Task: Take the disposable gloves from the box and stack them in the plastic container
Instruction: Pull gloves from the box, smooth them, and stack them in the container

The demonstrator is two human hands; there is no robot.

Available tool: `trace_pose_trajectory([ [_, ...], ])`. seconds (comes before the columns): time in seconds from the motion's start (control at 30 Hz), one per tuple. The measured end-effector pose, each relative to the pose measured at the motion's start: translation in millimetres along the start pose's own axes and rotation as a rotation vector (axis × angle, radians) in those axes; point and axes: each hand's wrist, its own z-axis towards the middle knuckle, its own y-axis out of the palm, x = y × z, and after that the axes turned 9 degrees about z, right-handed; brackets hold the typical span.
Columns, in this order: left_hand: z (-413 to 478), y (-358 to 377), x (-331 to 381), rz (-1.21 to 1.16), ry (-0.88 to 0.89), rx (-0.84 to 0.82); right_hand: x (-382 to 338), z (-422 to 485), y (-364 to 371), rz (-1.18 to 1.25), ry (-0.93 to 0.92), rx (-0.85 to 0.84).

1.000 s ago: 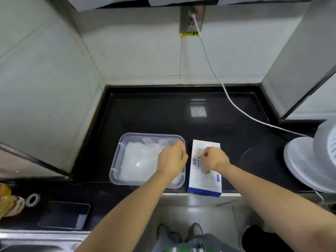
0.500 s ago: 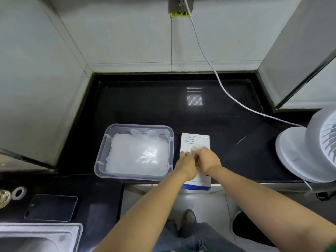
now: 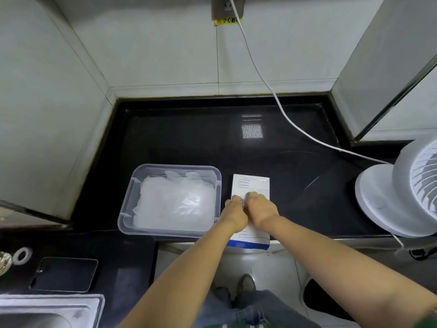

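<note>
The white and blue glove box (image 3: 251, 184) lies flat at the counter's front edge. Both my hands are on top of it, side by side at its opening. My right hand (image 3: 261, 209) pinches a bit of translucent glove (image 3: 248, 194) at the opening. My left hand (image 3: 234, 213) has its fingers curled at the same spot, touching the right hand; what its fingertips hold is mostly hidden. Left of the box stands the clear plastic container (image 3: 176, 166), holding a flat stack of translucent gloves (image 3: 175, 204).
A white fan (image 3: 402, 192) stands on the right, with a white cable (image 3: 279, 105) running to the wall socket. Left of my arms lie a dark phone (image 3: 63, 274), a tape roll (image 3: 22, 255) and a steel sink corner (image 3: 47, 311). Walls enclose the black counter (image 3: 212, 138).
My left hand has left the container and come right to the box opening, beside my right hand. The camera view has shifted; the box and container have stayed in place.
</note>
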Motion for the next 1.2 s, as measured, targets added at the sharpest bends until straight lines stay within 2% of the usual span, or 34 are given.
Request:
trace_pose_trajectory([
  [0.1,1,2,-2,-0.019,-0.007,0.004,0,3,2,0.05,0.048,0.014],
  [0.3,6,4,-6,-0.024,-0.005,-0.017,7,-1,-1,0.099,-0.051,0.039],
  [0.4,9,5,-9,-0.009,0.009,-0.028,18,2,-12,0.309,-0.038,0.028],
  [0.53,11,7,-11,0.028,0.034,-0.005,30,-3,-27,0.589,0.043,0.144],
  [0.63,14,10,-12,0.043,0.04,-0.005,35,-4,-23,0.69,0.037,0.101],
  [0.73,15,10,-13,0.043,0.041,-0.009,31,-2,-17,0.62,0.031,0.088],
  [0.97,17,12,-14,0.027,0.033,0.008,11,5,-4,0.097,0.029,0.011],
  [1.1,18,13,-13,0.023,0.029,0.012,8,8,-2,0.115,0.053,0.05],
  [1.2,20,13,-15,0.029,0.042,0.0,14,13,-7,0.376,0.118,0.024],
])
